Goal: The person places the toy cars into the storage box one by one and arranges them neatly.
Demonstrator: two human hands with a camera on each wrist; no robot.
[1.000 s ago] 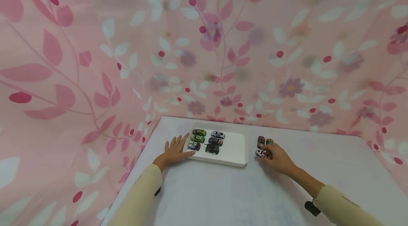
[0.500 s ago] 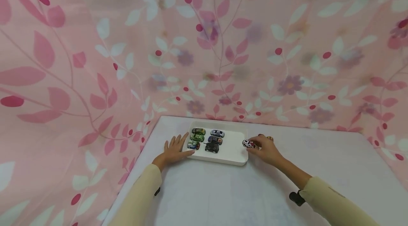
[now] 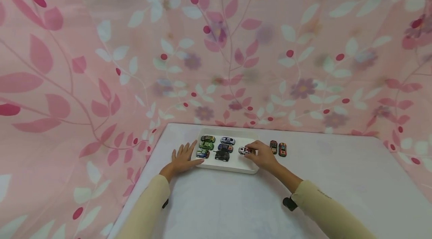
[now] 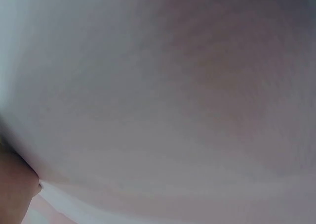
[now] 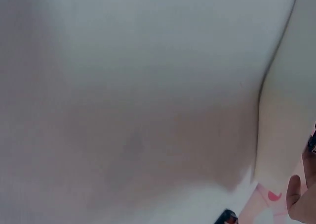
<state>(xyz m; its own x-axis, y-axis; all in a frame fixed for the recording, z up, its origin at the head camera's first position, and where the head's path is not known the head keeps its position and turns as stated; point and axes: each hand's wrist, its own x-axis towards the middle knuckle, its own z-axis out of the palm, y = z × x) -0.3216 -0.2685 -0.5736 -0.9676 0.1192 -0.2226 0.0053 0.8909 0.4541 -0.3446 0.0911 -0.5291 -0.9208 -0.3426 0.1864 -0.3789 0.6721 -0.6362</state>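
Note:
My right hand [image 3: 264, 155] pinches a white toy car [image 3: 244, 151] over the right half of a white tray [image 3: 233, 168]. Spread and straight, the fingers of my left hand [image 3: 182, 159] rest at the tray's left edge, the thumb along its front corner. Inside the tray, toy cars stand in two columns: a yellow-green car [image 3: 208, 138], a green car [image 3: 206, 145] and a blue-white car [image 3: 203, 153] on the left; a white-blue car [image 3: 227, 140], a dark blue car [image 3: 225, 148] and a black toy vehicle [image 3: 222, 155] beside them. The left wrist view shows mostly blurred cloth.
Right of the tray, a dark red toy car [image 3: 273, 147] and an orange-green toy car [image 3: 282, 149] lie on the white-covered table [image 3: 324, 171]. A pink floral curtain [image 3: 236, 63] rises behind the table and along its left side.
My right hand has carried the white car leftward from beside the tray to over its right half, uncovering the two cars on the table. My left hand stays at the tray's edge.

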